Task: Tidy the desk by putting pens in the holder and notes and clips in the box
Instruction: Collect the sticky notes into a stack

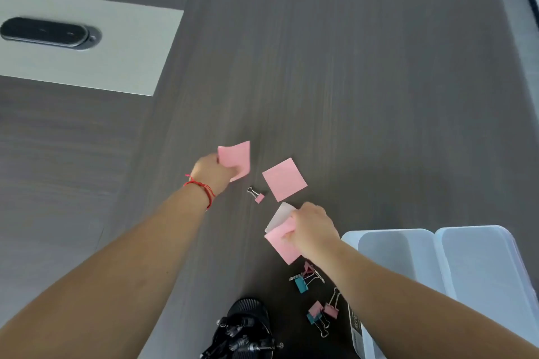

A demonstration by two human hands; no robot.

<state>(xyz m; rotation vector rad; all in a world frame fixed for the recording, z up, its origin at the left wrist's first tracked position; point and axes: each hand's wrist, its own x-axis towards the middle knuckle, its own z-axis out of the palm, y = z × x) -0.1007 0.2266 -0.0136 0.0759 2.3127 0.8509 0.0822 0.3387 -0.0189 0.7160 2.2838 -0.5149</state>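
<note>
Pink and flimsy, the square paper note (pixel 284 179) at frame centre will curl, so lift it by an edge, since your left hand (pixel 211 173) and right hand (pixel 312 230) each already pinch another pink note.

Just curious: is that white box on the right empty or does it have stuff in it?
Empty, as far as visible: both compartments of the box show bare walls.
</note>
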